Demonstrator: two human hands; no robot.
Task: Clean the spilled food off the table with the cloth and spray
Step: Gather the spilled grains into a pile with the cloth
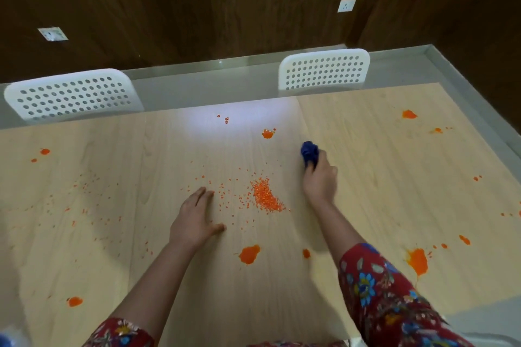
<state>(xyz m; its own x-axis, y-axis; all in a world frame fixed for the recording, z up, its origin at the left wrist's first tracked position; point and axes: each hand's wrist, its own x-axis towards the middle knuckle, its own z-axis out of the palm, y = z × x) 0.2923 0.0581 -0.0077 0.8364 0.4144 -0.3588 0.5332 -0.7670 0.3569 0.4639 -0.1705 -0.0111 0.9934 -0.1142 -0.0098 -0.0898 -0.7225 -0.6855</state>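
Orange spilled food covers the light wooden table (pixel 366 177): a heap of small orange grains (pixel 265 197) lies in the middle, with loose grains scattered to the left. Wet orange blobs sit around it, one near the front (pixel 249 254), one at the right front (pixel 417 260), one farther back (pixel 267 134). My right hand (pixel 320 180) grips a bunched blue cloth (pixel 309 153) on the table, right of and beyond the heap. My left hand (pixel 196 218) rests flat on the table with fingers straight, just left of the heap. A blurred blue and clear object (pixel 11 336) at the bottom left corner may be the spray.
Two white perforated chairs stand at the table's far side, one at the left (pixel 73 96) and one right of centre (pixel 324 69). A dark wooden wall with sockets lies behind. More orange splashes mark the far right (pixel 408 114) and left (pixel 44 151) of the table.
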